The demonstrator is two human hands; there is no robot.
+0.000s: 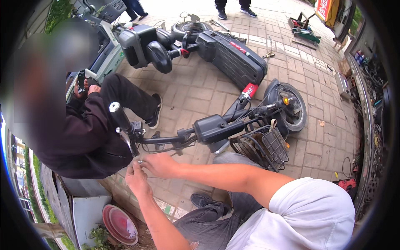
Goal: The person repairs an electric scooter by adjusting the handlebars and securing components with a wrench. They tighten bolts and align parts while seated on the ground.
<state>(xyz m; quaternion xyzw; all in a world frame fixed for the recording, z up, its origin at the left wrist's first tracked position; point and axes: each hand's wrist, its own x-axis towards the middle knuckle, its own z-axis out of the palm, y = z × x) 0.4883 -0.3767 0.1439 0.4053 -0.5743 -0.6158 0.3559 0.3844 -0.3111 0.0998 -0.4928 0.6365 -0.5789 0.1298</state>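
A black electric scooter (231, 58) lies tipped over on the paving, its handlebar reaching toward me. Close to the brake lever (130, 143), below the black handlebar grip (119, 116), both my hands meet. My left hand (136, 180) is closed with thumb and fingertips pinched together. Beside it, my right hand (160, 165) is also closed, its fingers curled at the same spot. A small shiny metal bit shows between the fingertips, too small to name. A thin dark cable (166, 146) runs along the handlebar near my right hand.
A seated person in dark clothes (83, 129) holds a phone at left, close to the handlebar. The scooter's wire basket (271, 146) and front wheel (293, 108) lie to the right. A red basin (120, 225) stands lower left. Tools (305, 33) lie far right; another person's shoes (248, 11) show at the back.
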